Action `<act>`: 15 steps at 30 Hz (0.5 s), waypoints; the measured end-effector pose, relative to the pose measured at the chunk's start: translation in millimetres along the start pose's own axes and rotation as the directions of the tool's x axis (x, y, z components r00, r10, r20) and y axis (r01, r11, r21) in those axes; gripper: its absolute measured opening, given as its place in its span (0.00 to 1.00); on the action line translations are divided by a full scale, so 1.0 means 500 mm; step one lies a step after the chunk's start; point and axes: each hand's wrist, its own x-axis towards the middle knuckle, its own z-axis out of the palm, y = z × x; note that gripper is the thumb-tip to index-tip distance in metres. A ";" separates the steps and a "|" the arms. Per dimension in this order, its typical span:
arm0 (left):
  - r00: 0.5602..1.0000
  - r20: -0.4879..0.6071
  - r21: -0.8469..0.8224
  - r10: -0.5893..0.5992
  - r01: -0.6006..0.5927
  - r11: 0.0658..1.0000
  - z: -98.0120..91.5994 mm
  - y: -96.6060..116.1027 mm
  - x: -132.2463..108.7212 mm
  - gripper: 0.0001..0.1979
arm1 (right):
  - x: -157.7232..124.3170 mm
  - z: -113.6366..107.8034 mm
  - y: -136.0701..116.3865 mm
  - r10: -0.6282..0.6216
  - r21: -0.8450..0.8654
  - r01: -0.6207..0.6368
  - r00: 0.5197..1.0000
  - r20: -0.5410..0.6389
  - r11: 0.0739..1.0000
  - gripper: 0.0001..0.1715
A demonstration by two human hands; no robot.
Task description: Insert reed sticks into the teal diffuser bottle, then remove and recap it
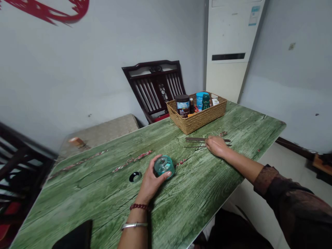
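My left hand point(153, 178) is wrapped round a squat teal glass bottle point(164, 165) with a narrow opening on top; it stands upright on the green wood-grain table point(109, 193). Left of that hand lies a small round black cap point(135, 177), apart from the bottle. Farther right, my right hand point(215, 145) is closed over several thin dark sticks point(195, 139) lying on the tabletop. Their ends stick out on both sides of the fingers. One or two thinner-looking sticks lie a little nearer to me. The fingertips of the right hand are partly hidden.
Behind the sticks stands a woven basket point(204, 121) holding a dark-lidded jar point(183, 106), a blue container point(200, 100) and a green bottle point(205, 101). A dark flat object point(75, 237) lies at the near left edge. A wooden chair point(158, 88) stands beyond the table.
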 end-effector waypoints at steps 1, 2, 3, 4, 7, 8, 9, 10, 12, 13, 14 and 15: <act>1.000 0.004 -0.003 0.005 -0.005 1.000 0.000 -0.001 0.000 0.40 | -0.001 -0.006 -0.004 -0.012 0.012 0.012 1.000 -0.009 1.000 0.15; 1.000 0.008 -0.004 0.009 -0.009 1.000 0.000 -0.001 0.000 0.40 | -0.001 -0.015 -0.009 -0.027 0.046 0.028 0.999 -0.030 0.999 0.15; 1.000 0.008 -0.003 0.014 -0.014 1.000 0.000 -0.001 0.000 0.40 | -0.001 -0.027 -0.016 -0.044 0.104 0.051 0.997 -0.063 0.993 0.14; 1.000 0.006 -0.002 0.018 -0.018 1.000 0.001 -0.001 0.000 0.39 | 0.001 -0.041 -0.025 -0.061 0.187 0.081 0.992 -0.110 0.979 0.12; 1.000 0.004 0.001 0.023 -0.023 1.000 0.001 0.001 0.000 0.40 | 0.012 -0.095 -0.068 -0.074 0.540 0.224 0.956 -0.285 0.811 0.06; 1.000 0.005 0.001 0.021 -0.021 1.000 0.001 0.002 -0.001 0.40 | 0.017 -0.115 -0.088 -0.060 0.657 0.279 0.940 -0.335 0.700 0.05; 1.000 0.008 0.001 0.020 -0.020 1.000 0.001 0.002 -0.001 0.40 | 0.022 -0.136 -0.110 -0.043 0.753 0.331 0.926 -0.375 0.568 0.04; 1.000 0.011 0.000 0.022 -0.022 1.000 0.001 0.003 -0.001 0.40 | 0.027 -0.155 -0.133 -0.027 0.821 0.376 0.914 -0.405 0.430 0.06; 0.999 0.018 0.004 0.028 -0.028 1.000 0.000 0.004 -0.003 0.39 | 0.036 -0.189 -0.181 -0.007 0.874 0.448 0.891 -0.455 0.189 0.10; 0.999 0.024 0.009 0.033 -0.033 0.999 0.000 0.004 -0.003 0.39 | 0.040 -0.202 -0.204 -0.003 0.875 0.475 0.879 -0.477 0.097 0.11; 0.999 0.033 0.018 0.036 -0.037 0.999 0.000 0.004 -0.004 0.39 | 0.044 -0.212 -0.226 -0.001 0.868 0.496 0.868 -0.496 0.024 0.12; 0.998 0.042 0.027 0.038 -0.039 0.999 0.000 0.004 -0.004 0.39 | 0.048 -0.217 -0.246 -0.005 0.861 0.508 0.861 -0.509 -0.033 0.13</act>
